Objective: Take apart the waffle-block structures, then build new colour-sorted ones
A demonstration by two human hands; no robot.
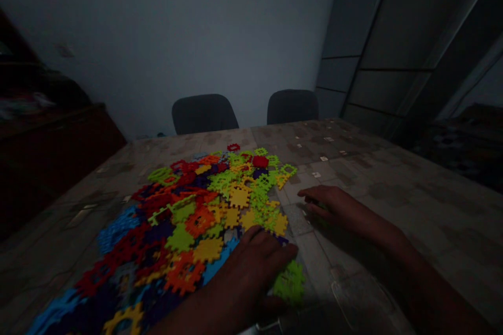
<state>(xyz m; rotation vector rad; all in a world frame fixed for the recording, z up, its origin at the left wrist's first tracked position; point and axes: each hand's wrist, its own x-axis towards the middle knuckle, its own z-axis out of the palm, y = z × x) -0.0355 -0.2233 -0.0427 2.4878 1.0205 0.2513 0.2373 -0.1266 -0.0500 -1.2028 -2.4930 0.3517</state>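
A heap of flat plastic interlocking blocks with toothed edges lies on the table, among them a yellow block, an orange block and a red block. Over the near right side of this heap reaches my left hand, its fingers spread and the thumb apart. A green block shows beside its thumb; whether they touch I cannot tell. To the right of the heap, my right hand hovers low with fingers stretched leftward and a gap between them. Its palm side is in shadow, and no held block is plain there.
The table has a patterned, brick-like cover. Two dark chairs stand at its far edge, before a pale wall. A tall cabinet is at the back right, and dark wooden furniture at the left. The room is dim.
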